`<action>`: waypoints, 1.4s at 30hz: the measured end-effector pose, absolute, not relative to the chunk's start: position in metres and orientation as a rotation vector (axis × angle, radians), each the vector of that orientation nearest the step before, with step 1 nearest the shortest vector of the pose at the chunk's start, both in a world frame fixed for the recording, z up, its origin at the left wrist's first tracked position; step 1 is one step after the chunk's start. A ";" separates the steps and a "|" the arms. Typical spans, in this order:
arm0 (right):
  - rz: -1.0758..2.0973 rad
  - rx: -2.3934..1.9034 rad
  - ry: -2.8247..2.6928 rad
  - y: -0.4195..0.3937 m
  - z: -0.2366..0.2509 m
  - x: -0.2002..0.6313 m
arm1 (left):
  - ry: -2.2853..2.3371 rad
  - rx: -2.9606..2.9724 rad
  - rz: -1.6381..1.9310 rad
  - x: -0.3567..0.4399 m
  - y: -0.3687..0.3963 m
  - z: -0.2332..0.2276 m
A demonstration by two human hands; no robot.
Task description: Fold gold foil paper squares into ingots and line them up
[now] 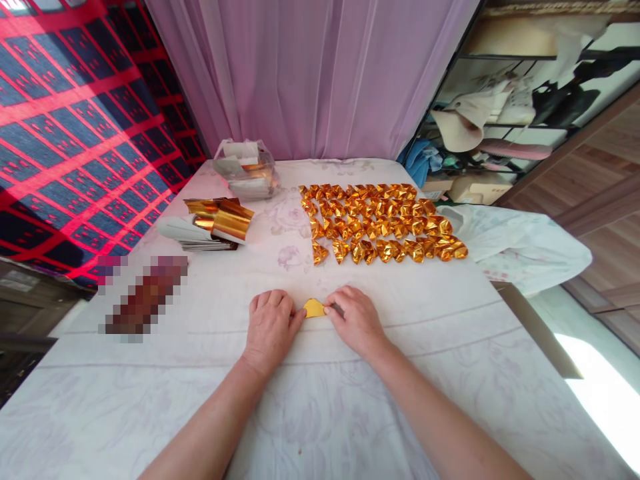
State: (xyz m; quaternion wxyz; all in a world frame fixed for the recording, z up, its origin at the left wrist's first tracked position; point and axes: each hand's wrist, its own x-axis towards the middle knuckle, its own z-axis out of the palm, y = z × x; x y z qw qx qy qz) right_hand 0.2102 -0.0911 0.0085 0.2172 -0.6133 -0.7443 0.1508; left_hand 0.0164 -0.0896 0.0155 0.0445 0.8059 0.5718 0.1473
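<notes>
A small piece of folded gold paper [315,309] lies between my hands on the cloth-covered table. My left hand [271,325] rests with curled fingers, its thumb tip gripping the paper's left end. At the right end, the thumb and forefinger of my right hand [359,321] pinch the paper. Beyond them stand several rows of shiny folded gold paper ingots [393,227]. To the left is a stack of paper sheets [190,233], with loose gold foil sheets [235,221] on top, some rolled. My palms and the paper's underside are hidden.
A clear plastic bag [250,175] of paper stands at the back left. A white plastic bag [530,243] sits by the table's right edge, near a shelf [535,123] of belongings. A purple curtain [320,80] hangs behind. A blurred-out item [147,297] lies at left.
</notes>
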 end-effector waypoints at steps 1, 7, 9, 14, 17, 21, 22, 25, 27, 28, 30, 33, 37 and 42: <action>0.416 -1.704 -2.065 -0.091 0.009 0.210 | 1.752 2.465 0.459 0.017 -0.090 0.015; 0.370 -1.729 -2.087 -0.090 0.010 0.208 | 1.775 2.478 0.477 0.018 -0.089 0.015; 0.342 -1.736 -2.090 -0.090 0.010 0.207 | 1.779 2.480 0.470 0.018 -0.089 0.016; 0.310 -1.721 -2.091 -0.091 0.012 0.206 | 1.789 2.493 0.470 0.018 -0.088 0.016; 0.301 -1.712 -2.088 -0.092 0.012 0.205 | 1.782 2.508 0.470 0.018 -0.088 0.016; 0.288 -1.703 -2.092 -0.092 0.011 0.206 | 1.776 2.513 0.475 0.018 -0.088 0.015; 0.285 -1.701 -2.093 -0.092 0.010 0.206 | 1.774 2.514 0.477 0.018 -0.088 0.014; 0.276 -1.692 -2.097 -0.092 0.009 0.206 | 1.769 2.518 0.491 0.017 -0.088 0.014; 0.269 -1.688 -2.096 -0.092 0.008 0.206 | 1.764 2.524 0.502 0.017 -0.088 0.015; 0.265 -1.687 -2.095 -0.092 0.008 0.207 | 1.760 2.526 0.509 0.017 -0.088 0.015; 0.261 -1.689 -2.093 -0.092 0.008 0.207 | 1.751 2.529 0.523 0.017 -0.088 0.015; 0.258 -1.689 -2.090 -0.093 0.007 0.207 | 1.738 2.528 0.542 0.016 -0.087 0.014; 0.251 -1.677 -2.088 -0.093 0.006 0.207 | 1.731 2.520 0.554 0.015 -0.087 0.012; 0.242 -1.678 -2.077 -0.093 0.007 0.207 | 1.721 2.515 0.560 0.015 -0.087 0.014</action>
